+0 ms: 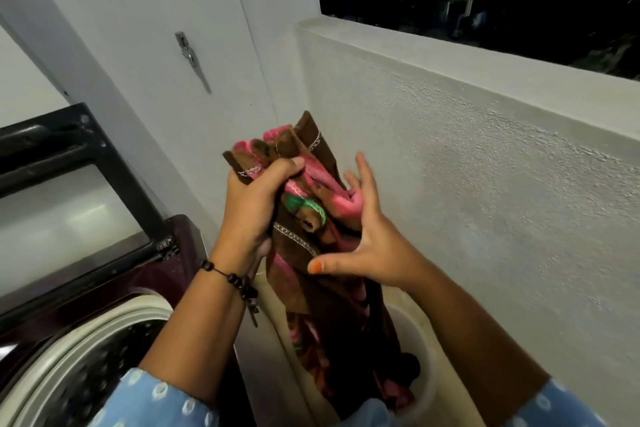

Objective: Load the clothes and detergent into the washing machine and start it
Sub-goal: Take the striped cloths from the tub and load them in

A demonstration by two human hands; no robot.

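Early loading: your left hand (258, 204) grips the brown-pink garment (311, 211) above the basket (420, 350); your right hand (367, 236) spreads open beside it. The drum (79, 367) seems empty; detergent, start remain.

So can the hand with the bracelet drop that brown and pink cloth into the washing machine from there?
Probably yes. The left hand grips the brown and pink cloth just right of the washing machine, whose lid stands raised. Nothing visible blocks the open drum, though the cloth's lower end hangs into the bucket.
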